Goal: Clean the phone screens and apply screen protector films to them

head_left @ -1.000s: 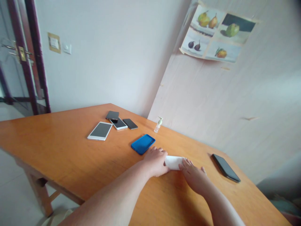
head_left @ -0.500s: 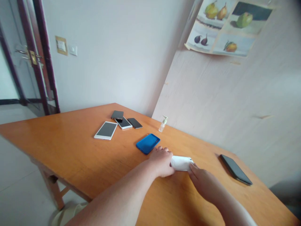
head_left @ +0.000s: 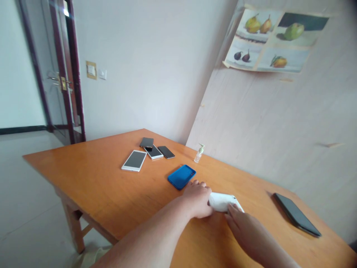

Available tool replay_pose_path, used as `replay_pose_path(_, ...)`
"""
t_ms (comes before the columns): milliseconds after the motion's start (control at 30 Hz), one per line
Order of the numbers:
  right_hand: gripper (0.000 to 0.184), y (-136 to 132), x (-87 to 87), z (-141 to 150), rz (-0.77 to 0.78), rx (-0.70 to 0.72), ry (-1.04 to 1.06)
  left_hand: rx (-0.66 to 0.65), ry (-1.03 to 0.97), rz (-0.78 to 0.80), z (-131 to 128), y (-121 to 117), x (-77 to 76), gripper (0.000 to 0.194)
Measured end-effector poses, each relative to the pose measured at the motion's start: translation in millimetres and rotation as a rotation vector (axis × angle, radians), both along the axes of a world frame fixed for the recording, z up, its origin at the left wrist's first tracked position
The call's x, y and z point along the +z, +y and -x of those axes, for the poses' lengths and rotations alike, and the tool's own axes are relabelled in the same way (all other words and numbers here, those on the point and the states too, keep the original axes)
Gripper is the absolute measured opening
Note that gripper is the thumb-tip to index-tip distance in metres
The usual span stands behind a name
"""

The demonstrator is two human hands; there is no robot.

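Note:
A white phone (head_left: 221, 201) lies back up and low over the table, its camera corner towards the right. My left hand (head_left: 198, 199) is closed round its left end, the thumb on the near side. The fingers of my right hand (head_left: 239, 219) rest stretched out on the phone's back near its right end, partly covering it. Just beyond my left hand is a blue phone case (head_left: 182, 176), its hollow side up.
The wooden table (head_left: 92, 178) carries a white tablet (head_left: 134, 160), a white phone (head_left: 154, 152) under a dark device (head_left: 146, 142), and a black phone (head_left: 166, 152). A pump bottle (head_left: 199, 153) stands near the wall. A dark tablet (head_left: 296, 214) lies at right.
My right fingers have moved from the phone's right edge onto its back. The left hand keeps its hold. The whole view has shifted, so things appear lower and further right.

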State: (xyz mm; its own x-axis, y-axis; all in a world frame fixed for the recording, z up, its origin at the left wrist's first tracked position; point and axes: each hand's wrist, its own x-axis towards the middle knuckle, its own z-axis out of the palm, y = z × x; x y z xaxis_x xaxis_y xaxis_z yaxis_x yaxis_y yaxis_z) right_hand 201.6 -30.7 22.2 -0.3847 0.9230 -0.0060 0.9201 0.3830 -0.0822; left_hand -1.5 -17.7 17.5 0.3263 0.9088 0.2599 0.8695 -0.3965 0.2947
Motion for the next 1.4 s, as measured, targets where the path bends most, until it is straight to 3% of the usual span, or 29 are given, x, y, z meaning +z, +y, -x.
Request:
replay_pose_path(167, 0.052, -15, -3.7, 23, 0.045, 0.134, -0.002, -0.006, -0.009, -0.002, 1, 0, -0.1, 0.041)
replay_pose_path(433, 0.044, 10, -5.7, -6, -0.057, -0.042, 0.058, 0.0, -0.02, -0.019, 3, 0, -1.0, 0.041)
replay_pose_path(667, 0.052, -4, 2.3, 31, 0.039, 0.195, 0.14, 0.012, -0.04, -0.008, 4, 0, -2.6, 0.035)
replay_pose_path(900, 0.051, 31, -10.1, 4, -0.055, -0.112, 0.082, 0.021, -0.038, 0.014, 6, 0, 0.0, 0.034)
replay_pose_path(1133, 0.045, 18, -3.9, 28, -0.057, 0.115, 0.326, 0.041, -0.072, 0.059, 7, -2, 3.0, 0.03)
replay_pose_path(1400, 0.049, 38, -12.5, 13, -0.106, -0.094, 0.269, 0.118, -0.051, 0.047, 6, 1, -6.2, 0.041)
